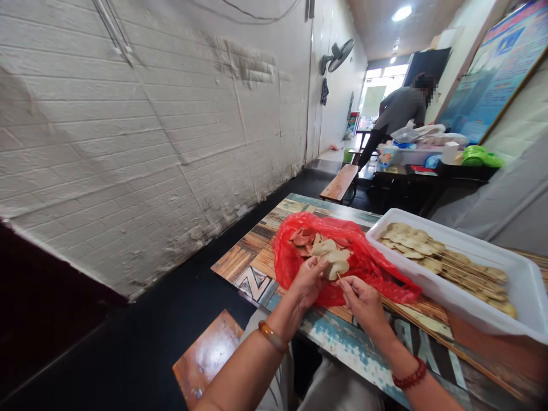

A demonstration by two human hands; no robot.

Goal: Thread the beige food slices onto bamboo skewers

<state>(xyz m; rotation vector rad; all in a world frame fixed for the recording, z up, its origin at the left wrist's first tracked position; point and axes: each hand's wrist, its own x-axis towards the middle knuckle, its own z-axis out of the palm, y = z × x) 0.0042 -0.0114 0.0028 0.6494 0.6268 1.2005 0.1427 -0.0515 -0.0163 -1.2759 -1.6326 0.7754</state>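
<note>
My left hand (309, 281) is closed on pale, thin round food slices (337, 264), held over an open red plastic bag (287, 264). To its right, my right hand (363, 298) pinches a thin wooden skewer (339, 277), whose tip meets the lower edge of the slices. How far the skewer runs into them is hidden. Reddish-brown slices (303, 240) lie inside the bag behind my hands. At the right stands a white plastic tray (530, 285) with many skewered pale slices (406, 238) laid in it, their sticks side by side.
The patterned table (342, 338) carries the bag, the tray and loose skewers (479, 368) along its near right side. A wooden stool (209, 359) stands at lower left, a bench (340, 182) beyond the table. Farther back, a person (400, 111) bends beside a cluttered table.
</note>
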